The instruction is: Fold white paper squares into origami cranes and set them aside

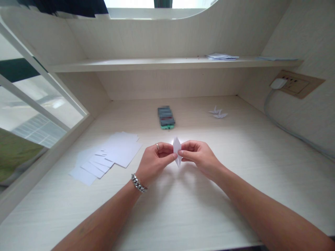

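Note:
A small folded white paper piece [177, 148], diamond-shaped and upright, is held above the pale wooden desk [235, 167] between both hands. My left hand [154, 162], with a ring and a metal bracelet, pinches its left side. My right hand [199, 157] pinches its right side, fingers curled. A spread of several white paper sheets [110, 157] lies on the desk left of my left hand.
A small dark and teal object [166, 118] lies further back at the centre. Folded white paper figures [218, 113] sit at the back right. More papers [222, 56] rest on the shelf above. A wall socket with a white plug [278, 83] and cable is at right. A window is at left.

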